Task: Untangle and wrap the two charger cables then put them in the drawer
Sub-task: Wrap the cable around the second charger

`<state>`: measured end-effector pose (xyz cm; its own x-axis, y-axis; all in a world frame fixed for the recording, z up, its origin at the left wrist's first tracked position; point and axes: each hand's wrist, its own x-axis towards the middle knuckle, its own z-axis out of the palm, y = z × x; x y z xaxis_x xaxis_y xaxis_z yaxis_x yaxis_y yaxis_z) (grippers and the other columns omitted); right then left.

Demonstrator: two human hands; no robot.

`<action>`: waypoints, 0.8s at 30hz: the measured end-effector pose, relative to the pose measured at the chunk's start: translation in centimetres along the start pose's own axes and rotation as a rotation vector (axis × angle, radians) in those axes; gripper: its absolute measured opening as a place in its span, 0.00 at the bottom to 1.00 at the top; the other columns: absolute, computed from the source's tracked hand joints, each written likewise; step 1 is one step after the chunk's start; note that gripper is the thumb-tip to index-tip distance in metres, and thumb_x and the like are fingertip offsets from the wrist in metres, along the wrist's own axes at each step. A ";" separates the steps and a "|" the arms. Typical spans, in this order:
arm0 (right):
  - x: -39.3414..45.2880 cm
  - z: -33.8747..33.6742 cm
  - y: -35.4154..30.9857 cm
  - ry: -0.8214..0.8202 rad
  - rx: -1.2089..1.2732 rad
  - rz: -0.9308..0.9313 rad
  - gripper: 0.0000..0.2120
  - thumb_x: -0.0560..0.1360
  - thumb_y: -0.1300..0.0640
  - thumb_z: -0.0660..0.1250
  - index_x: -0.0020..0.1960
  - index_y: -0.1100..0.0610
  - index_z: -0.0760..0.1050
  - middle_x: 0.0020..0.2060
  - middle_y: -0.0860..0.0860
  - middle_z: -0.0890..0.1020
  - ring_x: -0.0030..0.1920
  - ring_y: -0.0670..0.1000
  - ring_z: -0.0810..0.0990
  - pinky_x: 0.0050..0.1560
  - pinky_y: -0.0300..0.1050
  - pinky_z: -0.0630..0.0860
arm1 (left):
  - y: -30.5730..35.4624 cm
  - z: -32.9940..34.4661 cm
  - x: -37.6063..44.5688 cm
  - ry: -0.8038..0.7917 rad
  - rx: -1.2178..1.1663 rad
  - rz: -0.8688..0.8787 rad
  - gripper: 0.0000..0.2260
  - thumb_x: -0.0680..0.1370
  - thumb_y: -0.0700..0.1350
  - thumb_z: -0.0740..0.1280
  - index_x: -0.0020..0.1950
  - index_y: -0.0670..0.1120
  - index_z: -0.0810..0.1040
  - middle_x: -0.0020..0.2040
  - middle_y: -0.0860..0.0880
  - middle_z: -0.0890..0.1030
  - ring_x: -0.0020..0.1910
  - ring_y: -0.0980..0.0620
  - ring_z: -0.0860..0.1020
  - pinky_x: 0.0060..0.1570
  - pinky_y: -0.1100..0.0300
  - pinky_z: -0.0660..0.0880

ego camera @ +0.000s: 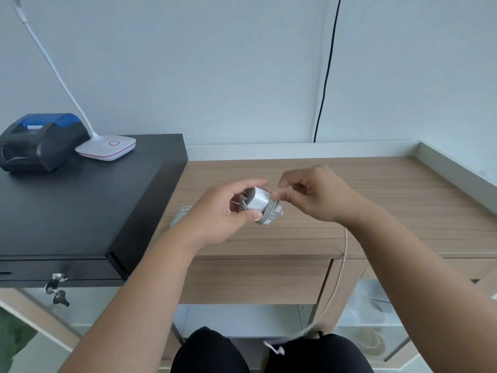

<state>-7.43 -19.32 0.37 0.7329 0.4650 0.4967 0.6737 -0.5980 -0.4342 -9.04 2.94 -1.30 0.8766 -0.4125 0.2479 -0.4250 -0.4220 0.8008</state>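
Observation:
My left hand (228,211) grips a white charger plug (256,201) above the wooden desk, prongs pointing left. Several turns of its white cable (270,215) are wound round the plug's right end. My right hand (309,195) pinches the cable right beside the plug. The loose rest of that cable (343,265) hangs from under my right wrist over the desk's front edge, and its end (274,347) lies on my lap. A second white cable bundle (180,215) lies on the desk, mostly hidden behind my left wrist. The shut drawer front (255,281) sits under the desktop.
A black cash box (88,200) stands at the left, bearing a black and blue printer (40,142) and a white lamp base (106,148). A raised rim (454,168) borders the wooden desk (376,211) at back and right. A black wire (326,71) runs down the wall.

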 end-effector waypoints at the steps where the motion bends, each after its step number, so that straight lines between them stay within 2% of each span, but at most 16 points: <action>1: 0.1 -0.1 0.3 0.007 0.112 0.040 0.17 0.74 0.46 0.69 0.36 0.60 0.76 0.25 0.56 0.70 0.26 0.45 0.63 0.30 0.39 0.62 | 0.1 -0.2 -0.1 -0.015 -0.106 0.014 0.26 0.72 0.43 0.73 0.67 0.61 0.73 0.55 0.52 0.82 0.51 0.49 0.80 0.59 0.47 0.77; 3: 0.1 -0.1 0.8 0.015 0.309 0.113 0.21 0.75 0.47 0.67 0.36 0.65 0.74 0.27 0.57 0.67 0.29 0.46 0.63 0.32 0.40 0.61 | 0.3 -0.5 -0.4 -0.043 -0.299 0.037 0.28 0.71 0.39 0.72 0.69 0.54 0.70 0.55 0.53 0.82 0.49 0.52 0.79 0.56 0.54 0.78; 6: -0.3 1.2 1.1 -0.013 0.535 0.209 0.19 0.78 0.49 0.63 0.33 0.60 0.69 0.26 0.46 0.66 0.28 0.44 0.62 0.31 0.36 0.61 | 0.5 -0.3 -0.7 -0.075 -0.504 0.086 0.25 0.70 0.38 0.75 0.64 0.48 0.74 0.51 0.53 0.83 0.46 0.55 0.78 0.48 0.62 0.76; 8: -0.5 2.3 0.8 -0.030 0.688 0.247 0.18 0.79 0.50 0.60 0.34 0.58 0.67 0.25 0.44 0.64 0.25 0.42 0.60 0.27 0.33 0.60 | 0.3 0.1 -0.7 -0.040 -0.597 0.118 0.24 0.66 0.45 0.80 0.60 0.49 0.79 0.50 0.52 0.83 0.47 0.55 0.79 0.48 0.62 0.77; 10: -0.8 3.2 0.2 -0.025 0.780 0.276 0.16 0.79 0.54 0.57 0.34 0.60 0.68 0.23 0.42 0.65 0.23 0.41 0.59 0.24 0.32 0.58 | 0.1 0.6 -0.6 0.014 -0.699 0.118 0.26 0.64 0.50 0.80 0.60 0.48 0.80 0.51 0.50 0.83 0.50 0.52 0.79 0.50 0.58 0.78; 12: -1.1 4.0 -0.6 -0.031 0.820 0.334 0.17 0.79 0.59 0.55 0.34 0.57 0.72 0.20 0.42 0.66 0.21 0.40 0.60 0.23 0.31 0.58 | -0.2 1.4 -0.4 0.038 -0.823 0.112 0.27 0.64 0.49 0.81 0.60 0.46 0.79 0.51 0.48 0.83 0.50 0.49 0.79 0.51 0.54 0.79; 14: -1.5 5.3 -0.9 -0.051 0.815 0.364 0.18 0.79 0.56 0.57 0.31 0.50 0.73 0.20 0.42 0.64 0.21 0.41 0.58 0.23 0.33 0.57 | -0.3 2.1 -0.2 0.070 -0.950 0.113 0.27 0.64 0.47 0.81 0.60 0.45 0.79 0.52 0.46 0.82 0.50 0.48 0.80 0.49 0.55 0.80; 15: -1.8 6.0 -0.7 -0.055 0.814 0.383 0.18 0.80 0.55 0.58 0.32 0.52 0.71 0.20 0.44 0.63 0.21 0.42 0.58 0.23 0.34 0.57 | -0.2 2.4 -0.1 0.113 -0.971 0.102 0.27 0.64 0.45 0.81 0.61 0.44 0.78 0.53 0.45 0.82 0.49 0.49 0.80 0.48 0.57 0.79; 17: -2.3 6.9 -0.6 -0.054 0.766 0.420 0.18 0.83 0.56 0.56 0.33 0.54 0.66 0.21 0.42 0.64 0.22 0.42 0.59 0.24 0.33 0.58 | 0.0 2.7 0.2 0.245 -0.891 0.047 0.23 0.68 0.39 0.78 0.61 0.44 0.77 0.53 0.45 0.81 0.47 0.52 0.81 0.45 0.60 0.79; 19: -2.6 6.9 -0.8 -0.073 0.547 0.386 0.18 0.82 0.53 0.55 0.34 0.54 0.66 0.22 0.42 0.66 0.25 0.42 0.62 0.29 0.36 0.61 | -0.3 2.9 0.4 0.365 -0.757 0.006 0.22 0.69 0.38 0.76 0.61 0.46 0.78 0.53 0.45 0.82 0.46 0.54 0.82 0.45 0.61 0.79; 22: -3.2 6.4 -1.5 -0.150 0.215 0.303 0.16 0.82 0.51 0.56 0.37 0.56 0.68 0.28 0.45 0.72 0.30 0.45 0.69 0.34 0.43 0.68 | -1.6 3.1 0.6 0.468 -0.376 -0.008 0.21 0.68 0.44 0.77 0.60 0.55 0.79 0.53 0.47 0.83 0.47 0.54 0.82 0.50 0.57 0.79; 24: -3.5 6.0 -2.2 -0.122 0.068 0.195 0.13 0.82 0.52 0.56 0.39 0.52 0.67 0.29 0.49 0.74 0.31 0.51 0.72 0.36 0.49 0.71 | -2.5 3.2 0.4 0.455 -0.066 0.040 0.22 0.69 0.47 0.75 0.62 0.56 0.79 0.52 0.50 0.82 0.49 0.52 0.81 0.51 0.56 0.79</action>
<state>-10.89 -15.76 -4.91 0.8531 0.4229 0.3056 0.5200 -0.6407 -0.5649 -8.34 1.18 -4.92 0.8758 -0.0245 0.4821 -0.4586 -0.3543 0.8150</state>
